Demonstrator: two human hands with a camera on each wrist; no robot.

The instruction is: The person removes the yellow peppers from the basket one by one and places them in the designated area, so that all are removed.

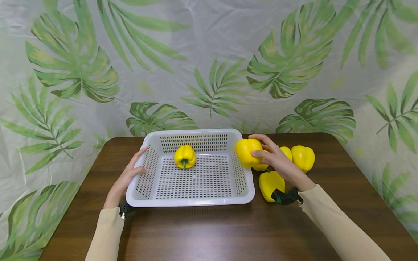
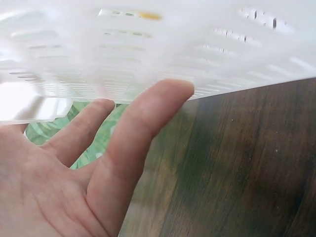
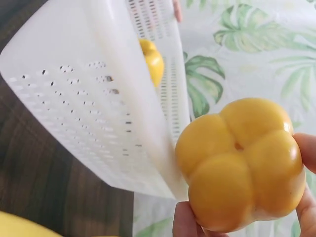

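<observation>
In the head view, my right hand (image 1: 272,154) grips a yellow bell pepper (image 1: 247,153) at the right rim of a white plastic basket (image 1: 192,202). The right wrist view shows this pepper's lobed bottom (image 3: 242,165), with fingers and thumb around its sides. Another yellow bell pepper (image 1: 185,156) lies inside the basket, its green stem facing the front. At the basket's left side is my left hand (image 1: 128,177). Close up in the left wrist view, the extended fingers (image 2: 133,128) of that hand rest against the slotted wall (image 2: 163,59).
Right of the basket, several yellow bell peppers lie on the brown wooden table (image 1: 209,235). One (image 1: 271,185) sits near my right wrist; another (image 1: 303,158) is farther right. A leaf-patterned cloth (image 1: 225,47) hangs behind the table.
</observation>
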